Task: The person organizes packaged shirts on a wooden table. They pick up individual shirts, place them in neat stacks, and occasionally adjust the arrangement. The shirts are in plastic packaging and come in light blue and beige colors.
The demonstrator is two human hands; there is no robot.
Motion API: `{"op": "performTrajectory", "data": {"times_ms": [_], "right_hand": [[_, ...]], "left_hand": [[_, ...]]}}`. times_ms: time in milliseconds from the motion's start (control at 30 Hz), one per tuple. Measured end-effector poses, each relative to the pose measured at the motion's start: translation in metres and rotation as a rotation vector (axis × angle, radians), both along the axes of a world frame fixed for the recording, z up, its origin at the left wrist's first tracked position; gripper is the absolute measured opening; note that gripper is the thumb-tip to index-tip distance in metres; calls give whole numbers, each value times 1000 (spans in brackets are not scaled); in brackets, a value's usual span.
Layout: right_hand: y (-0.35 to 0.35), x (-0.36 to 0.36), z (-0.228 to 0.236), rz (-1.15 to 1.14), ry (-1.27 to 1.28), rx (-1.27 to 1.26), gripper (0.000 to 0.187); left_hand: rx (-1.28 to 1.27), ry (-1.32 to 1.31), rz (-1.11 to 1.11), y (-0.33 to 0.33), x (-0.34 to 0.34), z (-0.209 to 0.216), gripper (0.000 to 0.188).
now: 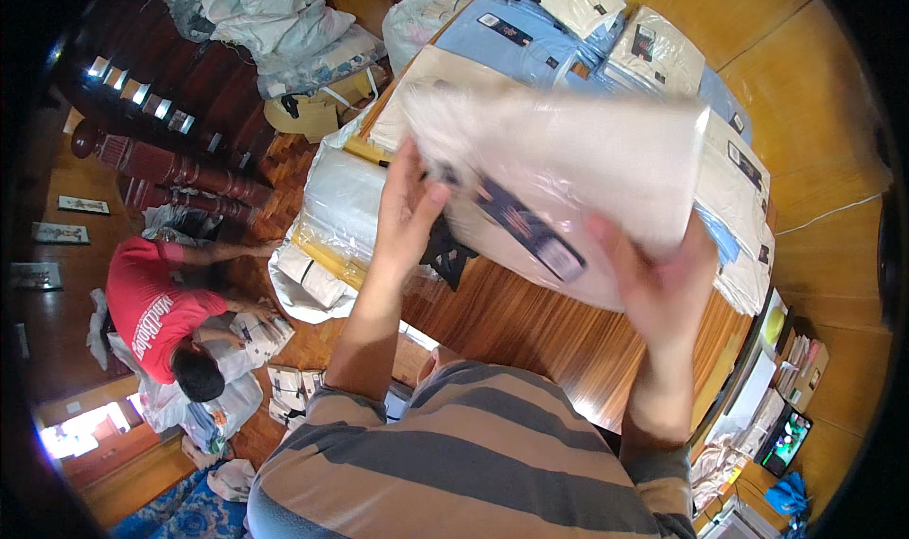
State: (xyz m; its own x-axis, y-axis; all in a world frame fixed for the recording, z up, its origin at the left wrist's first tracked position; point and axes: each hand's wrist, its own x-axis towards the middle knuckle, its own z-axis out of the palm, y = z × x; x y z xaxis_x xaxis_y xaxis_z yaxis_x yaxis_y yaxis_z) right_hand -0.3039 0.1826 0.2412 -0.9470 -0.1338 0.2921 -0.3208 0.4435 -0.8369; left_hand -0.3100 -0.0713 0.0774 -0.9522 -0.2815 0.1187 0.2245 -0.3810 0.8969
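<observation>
Above the table I hold a folded cream garment in a clear plastic bag (578,151), with a dark label strip on its face. Parts of it are blurred by motion. My left hand (409,203) grips the bag's left side, thumb on the front face. Gripping the lower right corner is my right hand (663,278), its thumb also on the front and its fingers partly hidden. Just below my left hand lies a black item (447,255) whose kind I cannot make out.
On the wooden table (516,326) are stacks of bagged light-blue garments (473,37) and cream garments (653,51). A white sack (341,193) with packages stands left. Further left, a person in a red shirt (156,297) bends over packages. A lit phone (788,440) is at right.
</observation>
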Motion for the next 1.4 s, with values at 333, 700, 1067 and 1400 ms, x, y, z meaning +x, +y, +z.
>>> {"op": "performTrajectory", "data": {"times_ms": [333, 700, 1067, 1400], "right_hand": [[-82, -142, -213, -356, -144, 28, 79], [-85, -147, -266, -265, -265, -69, 96], [69, 146, -216, 112, -732, -125, 32], [156, 248, -271, -338, -752, -138, 29]], "left_hand": [[-1082, -299, -113, -109, -167, -41, 61], [-884, -373, -36, -123, -198, -97, 75], [84, -228, 453, 18, -51, -102, 75], [505, -337, 48, 43, -91, -97, 73]]}}
